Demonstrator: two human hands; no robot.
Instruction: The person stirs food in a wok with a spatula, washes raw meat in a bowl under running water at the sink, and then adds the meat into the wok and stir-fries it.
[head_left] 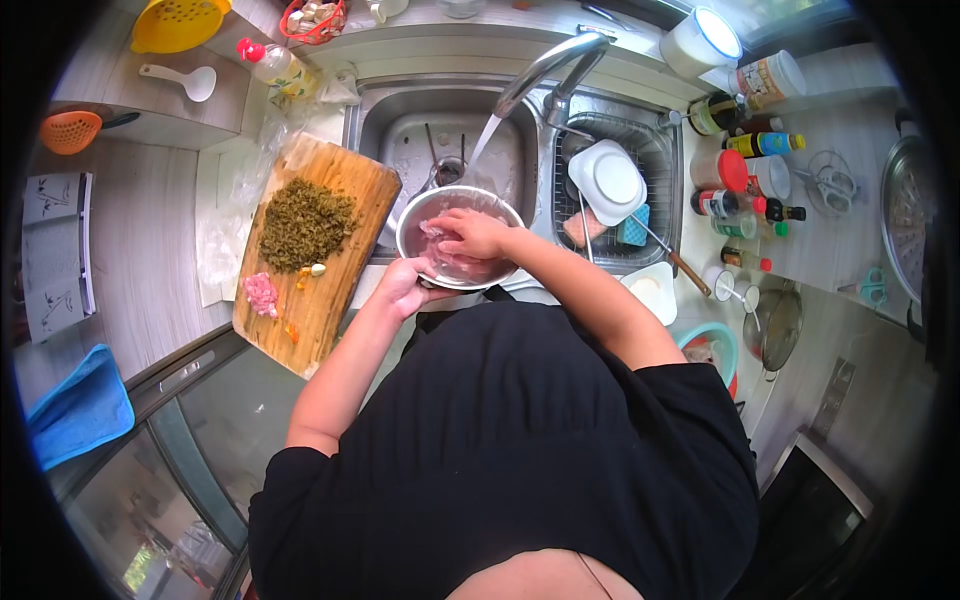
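Overhead view of a person in a black top at a kitchen sink. The left hand [400, 287] grips the near rim of a round stainless-steel bowl [420, 215], fingers closed around its edge; the bowl sits over the near edge of the steel sink basin [400, 120]. The right hand [470, 232] lies inside the bowl, fingers spread and pressed on pale pink raw meat [432, 229]; whether it clasps the meat cannot be told. A stream of water [484, 140] falls from the curved chrome tap [545, 70] towards the bowl's far rim.

On the worktop just left of the sink lies a rectangular wooden chopping board [345, 275], touching or nearly touching the bowl. It carries a heap of chopped green vegetable [305, 222] at its middle and a small pile of pink minced meat [261, 294] near its left edge. To the right of the basin, a wire draining rack [660, 170] holds an upturned white dish [606, 180] and a blue sponge [632, 228]. A folded blue cloth [78, 408] rests at the worktop's near left edge.
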